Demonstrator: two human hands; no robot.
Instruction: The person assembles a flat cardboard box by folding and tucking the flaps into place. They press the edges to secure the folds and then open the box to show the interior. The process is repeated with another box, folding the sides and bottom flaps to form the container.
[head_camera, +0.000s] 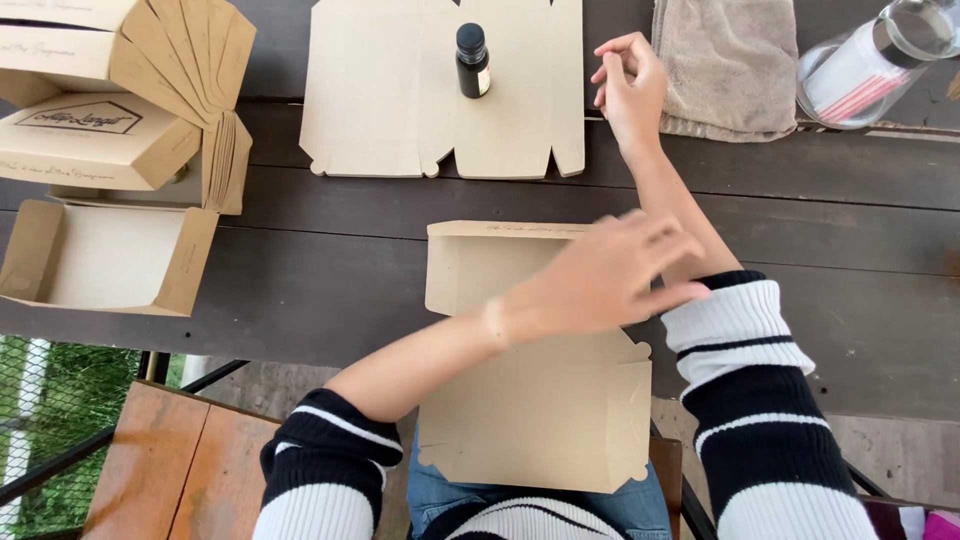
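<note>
A flat kraft cardboard box blank (520, 390) lies in front of me, half on the dark wooden table (330, 260) and half over my lap. My left hand (600, 275) hovers over its upper right part, fingers spread and blurred, reaching toward my right forearm near the pushed-up striped sleeve (735, 320). My right hand (630, 85) is stretched out to the far side, fingers loosely curled and holding nothing, beside another unfolded box blank (400, 90). A small dark bottle (472, 60) with a black cap stands on that blank.
Folded and half-folded kraft boxes (95, 140) are stacked at the left, with an open one (100, 255) below them. A beige cloth (730, 65) lies at the back right, next to a tipped glass jar (870, 65) with pink sticks. A wooden bench (170, 470) is below left.
</note>
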